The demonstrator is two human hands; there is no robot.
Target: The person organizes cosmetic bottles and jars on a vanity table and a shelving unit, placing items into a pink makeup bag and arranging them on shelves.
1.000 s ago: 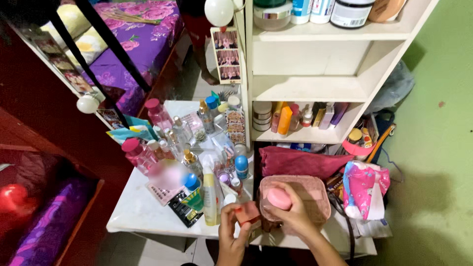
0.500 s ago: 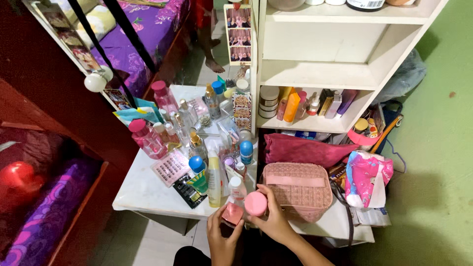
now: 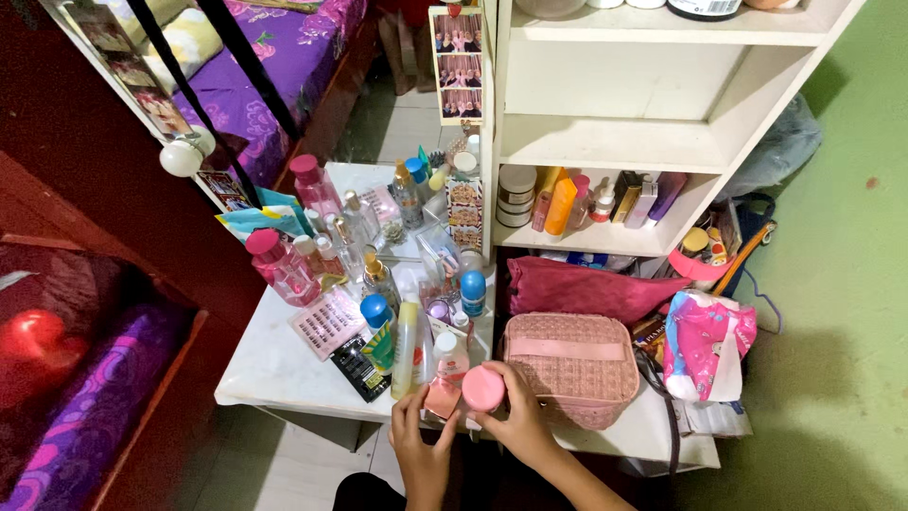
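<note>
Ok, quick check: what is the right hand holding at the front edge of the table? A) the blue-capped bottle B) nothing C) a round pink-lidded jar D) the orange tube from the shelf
C: the right hand grips a round pink-lidded jar, beside the pink woven pouch.

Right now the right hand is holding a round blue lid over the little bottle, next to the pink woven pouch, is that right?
Not quite. In the head view the round lid in the right hand is pink, not blue. It is beside the pink woven pouch, by the little bottle.
</note>
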